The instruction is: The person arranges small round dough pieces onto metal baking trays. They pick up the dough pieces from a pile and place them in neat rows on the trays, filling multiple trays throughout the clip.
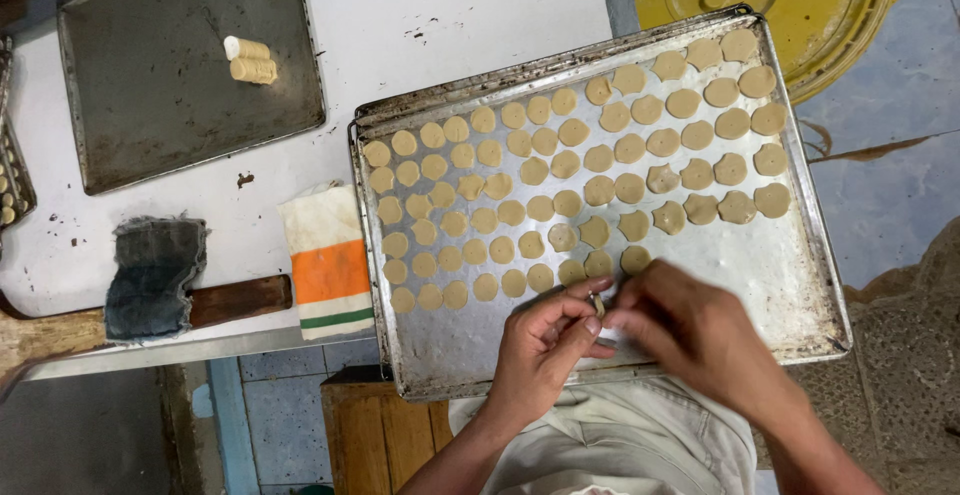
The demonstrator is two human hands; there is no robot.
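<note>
light: even, dim-warm | glare: tray (790, 285) | blur: right hand (700, 330)

Small bakery or home baking kitchen, informal. Evidence: worn metal tray (800, 285) filled with rows of flat dough discs (560, 175); second, darkened tray (160, 105) at the table's (450, 15) far left corner holding two dough rolls (250, 60). Striped cloth (328, 260) at the table's near edge. Blue tiled floor (890, 175); yellow plastic lid (800, 5) on it.

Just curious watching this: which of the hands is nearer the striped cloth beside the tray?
The left hand: it lies right of the striped cloth. The right hand is farther right.
</note>
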